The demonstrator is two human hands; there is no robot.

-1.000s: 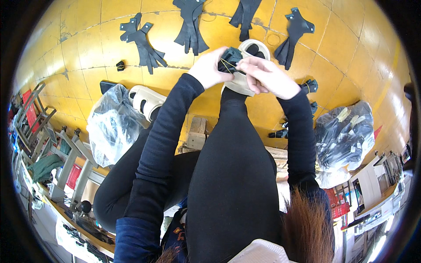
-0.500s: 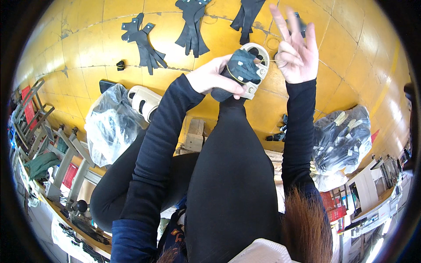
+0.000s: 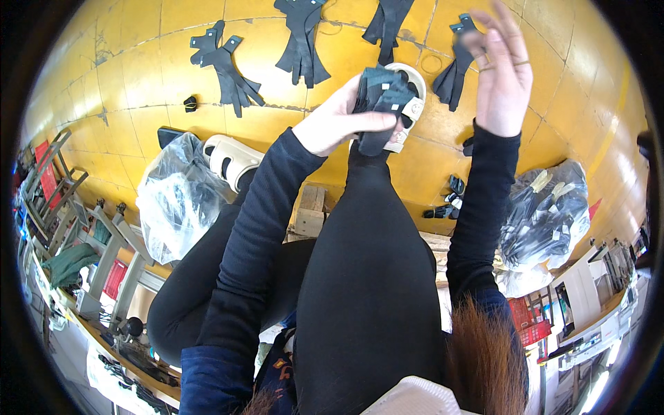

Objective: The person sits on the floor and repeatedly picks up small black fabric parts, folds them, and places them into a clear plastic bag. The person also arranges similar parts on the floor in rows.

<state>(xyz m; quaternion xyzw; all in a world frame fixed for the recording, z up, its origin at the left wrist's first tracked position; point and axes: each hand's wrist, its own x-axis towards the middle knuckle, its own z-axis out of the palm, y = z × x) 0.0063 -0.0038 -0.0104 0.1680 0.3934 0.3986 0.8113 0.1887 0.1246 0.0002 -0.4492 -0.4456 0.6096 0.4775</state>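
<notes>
A folded bundle of dark cut pieces (image 3: pixel 379 104) is clamped in the left hand (image 3: pixel 337 124), the thumb laid across its front and the fingers curled behind it, above the outstretched right leg. The right hand (image 3: pixel 503 76) is raised to the right of the bundle with its fingers spread apart and nothing gripped, though a thin thread or band (image 3: pixel 499 66) is seen looped across the fingers. Nearest the viewer, black trousers (image 3: pixel 366 277) and dark sleeves fill the lower middle of the view. To the left of the knees a clear plastic bag (image 3: pixel 176 197) is seen lying on the yellow tiled floor (image 3: pixel 124 83), with a white sandal (image 3: pixel 229 158) just beside it on the other foot. To the right, a second plastic bag (image 3: pixel 546 225) stuffed with dark pieces is seen, and small black clips (image 3: pixel 446 200) are scattered between it and the leg. Just behind the bundle, a white sandal (image 3: pixel 411 104) is worn on the right foot, partly hidden by the held pieces. Farther off, dark cut shapes are laid out on the floor in a row: one set at far left (image 3: pixel 225 66), one in the middle (image 3: pixel 302 41), and one at far right (image 3: pixel 453 66).
</notes>
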